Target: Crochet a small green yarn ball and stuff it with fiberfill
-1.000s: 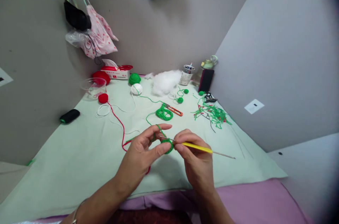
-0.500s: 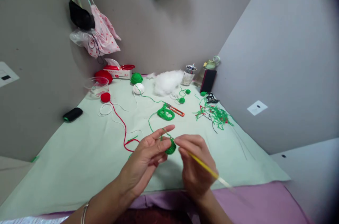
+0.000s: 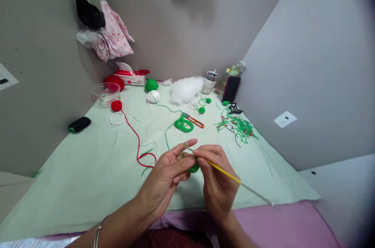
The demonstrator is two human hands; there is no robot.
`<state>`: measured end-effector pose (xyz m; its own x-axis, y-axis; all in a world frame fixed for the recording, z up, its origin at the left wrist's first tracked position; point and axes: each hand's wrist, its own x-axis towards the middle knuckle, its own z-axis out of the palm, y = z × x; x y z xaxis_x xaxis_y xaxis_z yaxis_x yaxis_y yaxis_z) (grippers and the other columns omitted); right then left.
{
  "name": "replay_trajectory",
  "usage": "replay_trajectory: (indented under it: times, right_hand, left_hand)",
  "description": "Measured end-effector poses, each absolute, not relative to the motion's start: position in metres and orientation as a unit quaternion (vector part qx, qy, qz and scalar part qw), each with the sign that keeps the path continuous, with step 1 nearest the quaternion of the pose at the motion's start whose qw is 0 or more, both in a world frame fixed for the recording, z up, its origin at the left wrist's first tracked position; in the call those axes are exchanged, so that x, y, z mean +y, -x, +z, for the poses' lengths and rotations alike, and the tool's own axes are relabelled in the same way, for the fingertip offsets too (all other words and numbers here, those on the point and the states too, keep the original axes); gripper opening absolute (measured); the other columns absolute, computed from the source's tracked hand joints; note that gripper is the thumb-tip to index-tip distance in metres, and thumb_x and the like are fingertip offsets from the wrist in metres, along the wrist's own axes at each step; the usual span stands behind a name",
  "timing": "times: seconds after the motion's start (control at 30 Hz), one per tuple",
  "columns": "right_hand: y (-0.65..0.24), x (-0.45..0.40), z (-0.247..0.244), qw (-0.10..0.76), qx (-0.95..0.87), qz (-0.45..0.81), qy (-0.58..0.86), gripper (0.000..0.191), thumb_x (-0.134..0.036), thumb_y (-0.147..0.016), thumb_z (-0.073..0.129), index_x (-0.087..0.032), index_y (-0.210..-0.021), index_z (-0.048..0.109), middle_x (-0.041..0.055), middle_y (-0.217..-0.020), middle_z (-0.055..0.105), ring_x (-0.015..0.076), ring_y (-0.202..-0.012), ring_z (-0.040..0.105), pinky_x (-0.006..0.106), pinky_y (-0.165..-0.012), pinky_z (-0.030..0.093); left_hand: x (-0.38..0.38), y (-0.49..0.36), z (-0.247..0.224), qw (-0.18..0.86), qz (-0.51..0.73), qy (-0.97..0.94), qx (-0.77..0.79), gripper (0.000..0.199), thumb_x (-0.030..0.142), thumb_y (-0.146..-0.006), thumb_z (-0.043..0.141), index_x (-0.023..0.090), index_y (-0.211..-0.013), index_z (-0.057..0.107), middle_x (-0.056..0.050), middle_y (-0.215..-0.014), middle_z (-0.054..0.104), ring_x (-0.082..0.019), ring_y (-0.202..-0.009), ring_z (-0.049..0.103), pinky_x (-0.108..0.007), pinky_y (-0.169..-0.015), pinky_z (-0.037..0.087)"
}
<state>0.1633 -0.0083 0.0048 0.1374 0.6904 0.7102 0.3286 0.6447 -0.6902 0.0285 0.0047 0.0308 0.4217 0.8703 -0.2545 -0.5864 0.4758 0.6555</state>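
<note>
A small green crochet piece is pinched between the thumb and fingers of my left hand, partly hidden by them. Green yarn runs over my raised left index finger. My right hand grips a crochet hook with a yellow handle like a pen; its tip meets the piece behind my fingers, and its thin metal end points down to the right. Beyond my hands lies a loose coil of green yarn, with orange-handled thread snips against it.
White stuffing lies at the back, beside a can of tools, a bottle and a phone. Yarn scraps are heaped at right. Red yarn, a clear plastic cup and black thread sit at left.
Both hands have shifted slightly to the right with the crochet piece. The hook's far end, blurred before, now shows sharply at a slightly different angle.
</note>
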Motion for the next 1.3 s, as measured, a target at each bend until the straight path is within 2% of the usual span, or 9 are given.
replay_trajectory:
  times: [0.13,0.37,0.47,0.63,0.77,0.87,0.97,1.1,1.3]
  right_hand:
    - [-0.172,-0.002,0.011,0.661,-0.593,0.279,0.366,0.025,-0.016,-0.101,0.067,-0.034,-0.107,0.082,-0.0004,-0.096,0.077,0.0153,-0.093,0.070,0.027,-0.081,0.057]
    - [-0.177,-0.002,0.011,0.636,-0.596,0.321,0.371,0.022,-0.022,-0.104,0.065,-0.033,-0.108,0.083,0.0006,-0.098,0.078,0.0161,-0.095,0.070,0.028,-0.083,0.056]
    - [-0.177,-0.003,0.010,0.658,-0.560,0.334,0.377,0.018,-0.026,-0.104,0.066,-0.031,-0.105,0.083,0.0006,-0.095,0.077,0.0148,-0.089,0.068,0.028,-0.081,0.054]
    - [-0.177,-0.002,0.015,0.700,-0.473,0.411,0.343,0.017,-0.035,-0.100,0.072,-0.026,-0.092,0.083,0.0002,-0.082,0.071,0.0120,-0.073,0.063,0.026,-0.071,0.052]
    - [-0.173,-0.005,0.014,0.677,-0.504,0.414,0.341,0.015,-0.035,-0.100,0.072,-0.027,-0.093,0.083,0.0017,-0.087,0.072,0.0153,-0.084,0.065,0.029,-0.077,0.054]
    - [-0.171,-0.007,0.010,0.662,-0.524,0.388,0.371,0.012,-0.031,-0.100,0.072,-0.029,-0.098,0.084,0.0032,-0.096,0.075,0.0178,-0.094,0.066,0.031,-0.084,0.054]
    - [-0.173,-0.007,0.009,0.667,-0.496,0.411,0.373,0.012,-0.034,-0.099,0.073,-0.029,-0.097,0.084,0.0018,-0.090,0.074,0.0151,-0.083,0.063,0.028,-0.075,0.052]
    - [-0.174,-0.005,0.016,0.674,-0.450,0.464,0.358,0.015,-0.039,-0.095,0.077,-0.026,-0.091,0.084,0.0015,-0.084,0.074,0.0132,-0.075,0.063,0.026,-0.071,0.052]
    - [-0.173,-0.003,0.020,0.681,-0.412,0.500,0.340,0.018,-0.039,-0.095,0.078,-0.023,-0.088,0.082,0.0023,-0.083,0.075,0.0116,-0.068,0.063,0.025,-0.067,0.053]
  left_hand:
    - [0.007,-0.025,0.035,0.809,0.457,-0.250,0.275,0.054,0.023,-0.078,0.092,0.017,-0.129,0.077,0.004,-0.076,0.053,-0.001,-0.055,0.028,-0.016,-0.053,0.024]
    - [0.009,-0.022,0.034,0.814,0.452,-0.252,0.265,0.051,0.019,-0.079,0.091,0.019,-0.128,0.078,0.004,-0.079,0.056,-0.001,-0.055,0.031,-0.014,-0.052,0.026]
    - [0.011,-0.017,0.036,0.811,0.454,-0.252,0.270,0.049,0.019,-0.078,0.092,0.021,-0.125,0.080,0.002,-0.085,0.059,0.000,-0.056,0.031,-0.014,-0.051,0.027]
    - [0.014,-0.012,0.037,0.801,0.461,-0.271,0.270,0.037,0.022,-0.076,0.092,0.021,-0.113,0.085,0.003,-0.082,0.056,-0.002,-0.056,0.031,-0.016,-0.051,0.028]
    - [0.010,-0.017,0.029,0.750,0.463,-0.359,0.307,0.042,0.029,-0.081,0.089,0.028,-0.123,0.081,0.000,-0.088,0.065,-0.011,-0.081,0.056,-0.021,-0.076,0.044]
    - [0.007,-0.016,0.025,0.683,0.460,-0.451,0.344,0.045,0.033,-0.085,0.085,0.032,-0.130,0.077,-0.001,-0.098,0.072,-0.018,-0.099,0.061,-0.029,-0.093,0.045]
    - [0.007,-0.011,0.026,0.667,0.441,-0.491,0.346,0.045,0.037,-0.089,0.080,0.031,-0.133,0.075,-0.003,-0.106,0.072,-0.024,-0.114,0.062,-0.036,-0.104,0.042]
    - [0.008,-0.006,0.026,0.706,0.423,-0.473,0.316,0.052,0.039,-0.091,0.077,0.028,-0.141,0.070,-0.005,-0.106,0.068,-0.024,-0.105,0.061,-0.038,-0.098,0.046]
    - [0.009,-0.005,0.028,0.689,0.459,-0.451,0.333,0.046,0.032,-0.086,0.084,0.029,-0.131,0.076,0.000,-0.095,0.058,-0.016,-0.092,0.055,-0.029,-0.090,0.047]
